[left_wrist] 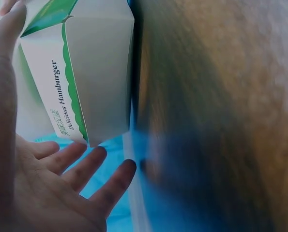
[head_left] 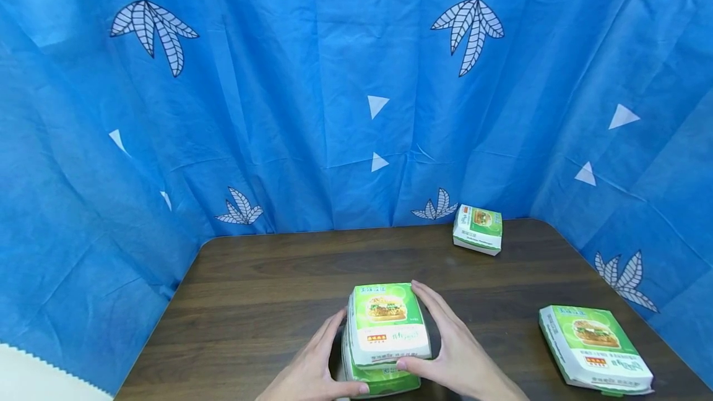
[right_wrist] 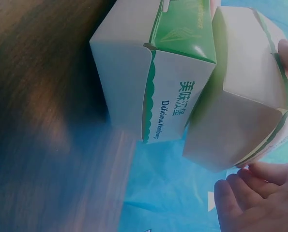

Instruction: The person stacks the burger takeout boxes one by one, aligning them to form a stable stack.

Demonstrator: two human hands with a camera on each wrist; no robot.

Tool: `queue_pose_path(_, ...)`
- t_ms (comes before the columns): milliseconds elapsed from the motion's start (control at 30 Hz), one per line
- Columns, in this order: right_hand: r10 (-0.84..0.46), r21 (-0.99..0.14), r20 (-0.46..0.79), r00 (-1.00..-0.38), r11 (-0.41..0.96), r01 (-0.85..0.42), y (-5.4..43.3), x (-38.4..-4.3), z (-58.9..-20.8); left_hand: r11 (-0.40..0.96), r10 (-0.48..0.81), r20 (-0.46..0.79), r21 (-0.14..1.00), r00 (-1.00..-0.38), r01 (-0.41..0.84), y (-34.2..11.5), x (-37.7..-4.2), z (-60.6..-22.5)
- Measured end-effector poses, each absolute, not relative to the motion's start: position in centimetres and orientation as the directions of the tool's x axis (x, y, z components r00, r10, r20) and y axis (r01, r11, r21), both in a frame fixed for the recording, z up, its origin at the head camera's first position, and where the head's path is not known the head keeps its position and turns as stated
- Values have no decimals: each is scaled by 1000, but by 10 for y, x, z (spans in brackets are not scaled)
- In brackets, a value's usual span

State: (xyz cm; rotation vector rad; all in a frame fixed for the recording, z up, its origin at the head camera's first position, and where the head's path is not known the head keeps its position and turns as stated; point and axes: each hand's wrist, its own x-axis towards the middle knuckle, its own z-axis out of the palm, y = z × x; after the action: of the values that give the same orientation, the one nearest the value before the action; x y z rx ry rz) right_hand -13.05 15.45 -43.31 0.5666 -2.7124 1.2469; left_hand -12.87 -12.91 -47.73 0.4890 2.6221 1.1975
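Observation:
Two hamburger boxes are stacked at the front middle of the table. The upper hamburger box has a green and white lid with a burger picture, and it sits slightly tilted in the right wrist view. My right hand grips it, thumb at the near edge and fingertips at the far right corner. Beneath it, the lower hamburger box is mostly covered. My left hand holds that one at its left side, thumb along the front and fingers reaching the far end. Its side stands close to the tabletop in the left wrist view.
Another hamburger box lies at the right of the dark wooden table. A further hamburger box stands at the back right, near the table's far edge. A blue patterned curtain hangs behind and along both sides.

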Motion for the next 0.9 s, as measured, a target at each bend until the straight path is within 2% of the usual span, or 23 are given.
queue_pose_path(333, -290, -759, 159, -944, 576, -305, 154, -130, -432, 554, 334, -7, 810, -943, 190, -131, -129, -472)
queue_pose_path(900, -285, -772, 87, -955, 587, -245, 148, -121, -424, 509, 395, 51, 819, -917, 265, -136, -128, -465)
